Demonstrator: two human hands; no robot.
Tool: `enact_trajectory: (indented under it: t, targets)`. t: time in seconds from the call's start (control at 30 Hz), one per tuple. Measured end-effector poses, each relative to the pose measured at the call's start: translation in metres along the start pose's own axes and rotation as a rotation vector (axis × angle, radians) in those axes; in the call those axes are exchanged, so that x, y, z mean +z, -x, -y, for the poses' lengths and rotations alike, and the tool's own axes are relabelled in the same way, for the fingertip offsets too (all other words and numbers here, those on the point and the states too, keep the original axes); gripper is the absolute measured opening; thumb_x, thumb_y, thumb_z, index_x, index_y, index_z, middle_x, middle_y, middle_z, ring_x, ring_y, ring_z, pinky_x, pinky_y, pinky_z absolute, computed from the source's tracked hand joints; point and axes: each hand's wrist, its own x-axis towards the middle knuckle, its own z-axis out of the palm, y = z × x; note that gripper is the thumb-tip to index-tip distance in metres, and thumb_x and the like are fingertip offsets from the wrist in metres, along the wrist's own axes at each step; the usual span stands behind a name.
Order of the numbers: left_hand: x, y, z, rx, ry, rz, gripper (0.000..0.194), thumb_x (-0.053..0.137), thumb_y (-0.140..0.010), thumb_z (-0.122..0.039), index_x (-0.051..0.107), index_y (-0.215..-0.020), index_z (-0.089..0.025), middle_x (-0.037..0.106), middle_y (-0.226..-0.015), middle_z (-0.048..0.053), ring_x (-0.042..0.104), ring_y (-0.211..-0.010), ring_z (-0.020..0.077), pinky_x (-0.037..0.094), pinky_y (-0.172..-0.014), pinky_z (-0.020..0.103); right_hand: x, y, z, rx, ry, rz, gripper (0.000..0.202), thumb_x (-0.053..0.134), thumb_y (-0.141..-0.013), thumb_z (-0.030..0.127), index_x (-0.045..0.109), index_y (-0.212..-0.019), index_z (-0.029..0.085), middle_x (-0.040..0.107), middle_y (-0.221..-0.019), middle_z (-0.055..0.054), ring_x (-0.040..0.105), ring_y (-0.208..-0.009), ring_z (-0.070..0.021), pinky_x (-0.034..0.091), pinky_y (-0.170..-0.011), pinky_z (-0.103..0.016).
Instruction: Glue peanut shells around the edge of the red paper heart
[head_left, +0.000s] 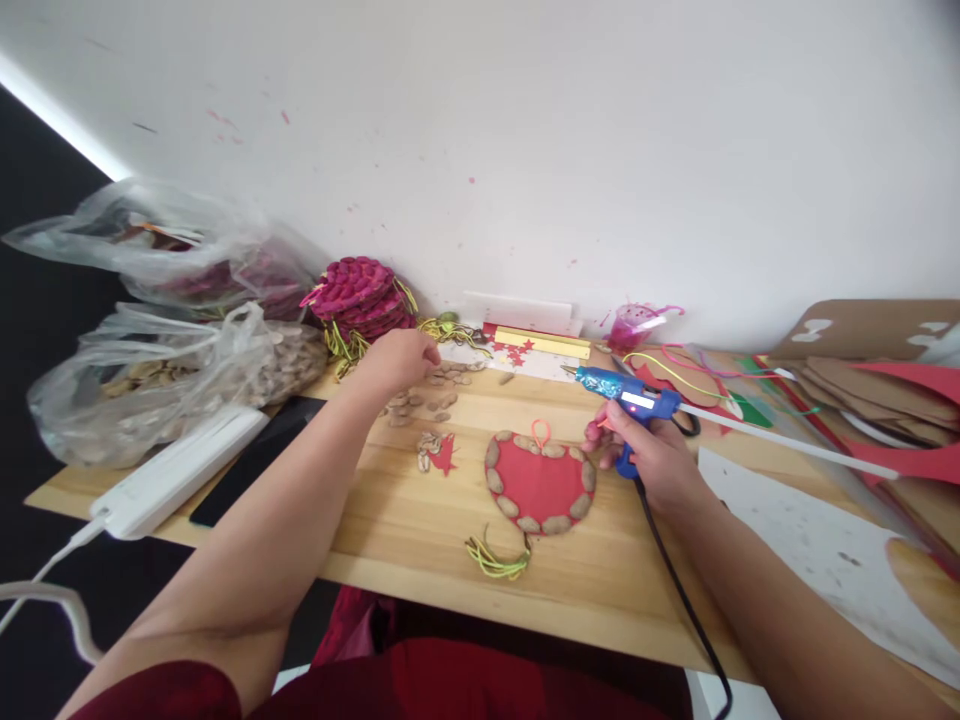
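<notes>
My right hand (652,450) is wrapped round the handle of a blue glue gun (630,393), whose nozzle points left and whose long white stick runs out to the right. My left hand (405,357) reaches over a scatter of brown shells (412,405); its fingers are bent down and what they hold, if anything, is hidden. Between the hands lies a red apple-shaped piece (540,487) edged with shells, with an orange loop on top and a yellow-green tassel (499,562) below. Small shells and red cutouts (442,454) lie left of it.
Plastic bags (150,370) of shells, a white power strip (180,470) and a dark tablet (255,460) are at left. Behind stand stacked magenta pieces (360,298), a yellow ruler (542,342) and a pink cup (630,327). Cardboard pieces (870,400) lie at right.
</notes>
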Motion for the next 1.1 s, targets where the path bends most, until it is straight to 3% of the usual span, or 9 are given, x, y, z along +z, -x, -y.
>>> enact_trajectory:
  t: [0.17,0.43,0.7,1.1]
  targets:
    - [0.014,0.002,0.011,0.020,0.056,0.011,0.025,0.064,-0.082,-0.020,0.083,-0.097,-0.023,0.082,-0.099,0.006,0.073,-0.093,0.0244,0.053,-0.083,0.030,0.001,0.000,0.001,0.029,0.005,-0.031,0.049,0.088,-0.068,0.064,0.071,-0.072,0.018,0.070,-0.066,-0.005,0.069,-0.057,-0.0169,0.051,-0.043,-0.021]
    - [0.017,0.000,0.029,0.044,0.172,0.018,0.019,0.066,-0.082,-0.015,0.081,-0.092,-0.022,0.081,-0.094,0.003,0.072,-0.085,0.0202,0.050,-0.080,0.027,0.002,0.003,0.003,0.063,0.011,-0.045,0.042,0.088,-0.072,0.059,0.073,-0.076,0.019,0.072,-0.070,-0.005,0.069,-0.060,-0.0166,0.051,-0.044,-0.021]
    - [0.020,0.000,0.028,0.038,0.201,-0.014,0.012,0.067,-0.084,-0.017,0.078,-0.089,-0.020,0.080,-0.092,0.004,0.070,-0.085,0.0201,0.049,-0.077,0.028,0.000,0.002,0.000,0.064,0.038,-0.055,0.042,0.088,-0.072,0.058,0.075,-0.075,0.019,0.073,-0.071,-0.006,0.071,-0.061,-0.0179,0.051,-0.044,-0.021]
    - [0.019,0.000,0.029,-0.001,0.160,-0.016,0.019,0.067,-0.082,-0.018,0.079,-0.097,-0.022,0.080,-0.095,0.005,0.071,-0.088,0.0218,0.050,-0.080,0.029,0.000,0.002,0.002,0.059,0.065,-0.038,0.042,0.087,-0.072,0.059,0.075,-0.074,0.019,0.073,-0.070,-0.007,0.071,-0.060,-0.0186,0.051,-0.044,-0.023]
